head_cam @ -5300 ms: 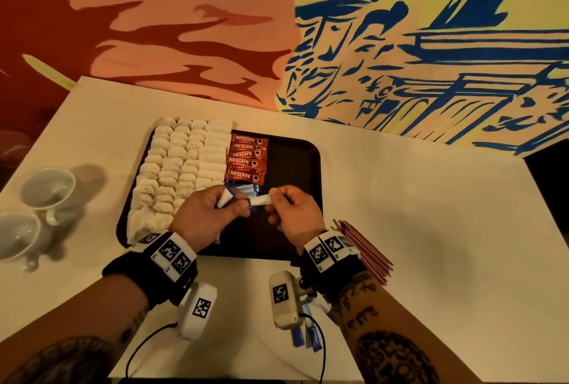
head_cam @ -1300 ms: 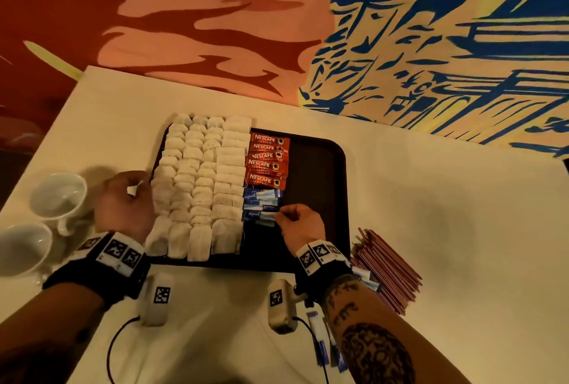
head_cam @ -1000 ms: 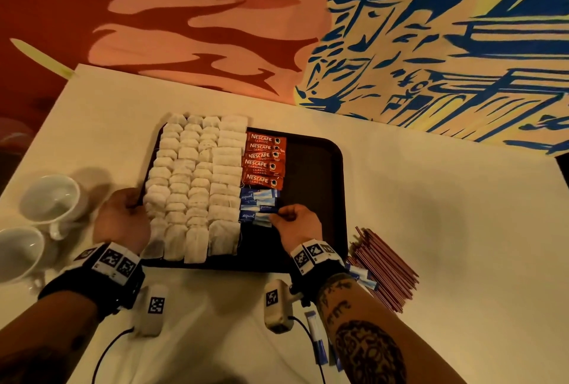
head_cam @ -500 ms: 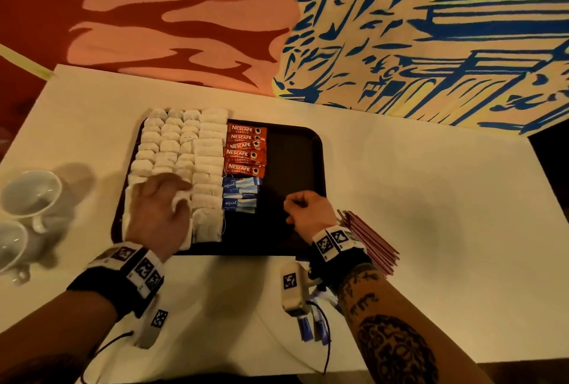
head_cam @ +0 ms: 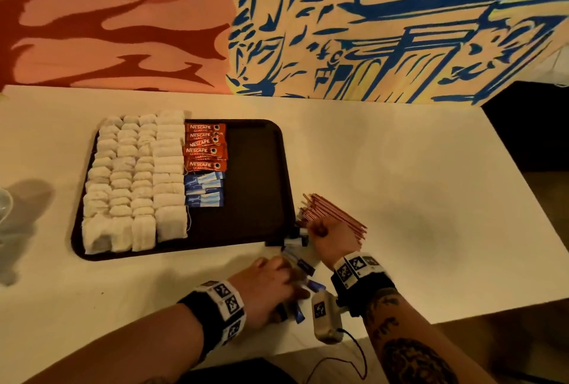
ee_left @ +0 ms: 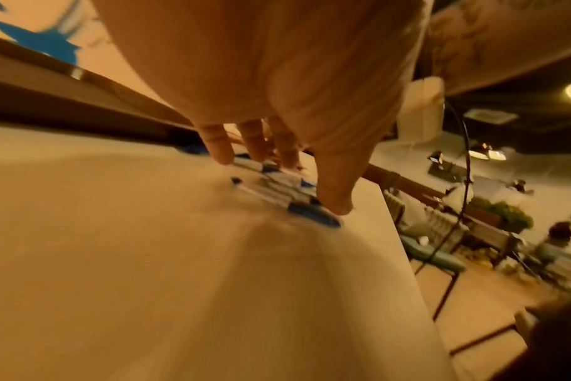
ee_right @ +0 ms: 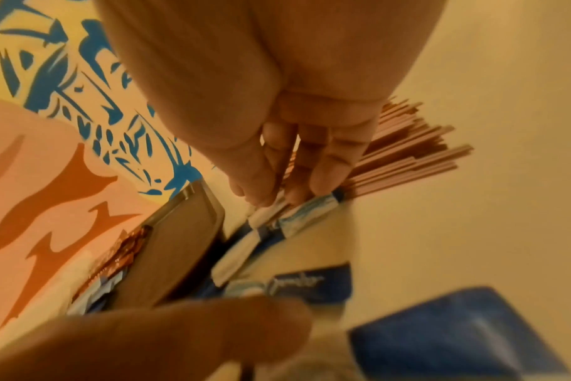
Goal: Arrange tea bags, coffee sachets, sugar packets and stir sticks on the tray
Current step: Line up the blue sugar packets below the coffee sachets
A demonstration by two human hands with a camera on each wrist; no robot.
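right hand [head_cam: 328, 234]: off the tray's near right corner, thumb and fingertips [ee_right: 258, 198] pinching one loose sugar packet [ee_right: 268, 214]. stir sticks [head_cam: 334, 215] fanned on the table just behind it, untouched.
left hand [head_cam: 271, 285]: fingers extended, tips pressing down on the scattered blue sugar packets [ee_left: 277, 188] near the table edge; not closed round any.
tray [head_cam: 255, 183]: tea bags [head_cam: 135, 180] in four columns filling the left part; coffee sachets [head_cam: 205, 148] stacked beside them; a short block of placed sugar packets [head_cam: 203, 189] just below the sachets; right part bare.
progress, by judgement: tea and coffee look done, sugar partly, sticks not begun.
change: half a second back the left hand lay on the tea bags and the right hovered over the tray; both are now off it, at the loose sugar.
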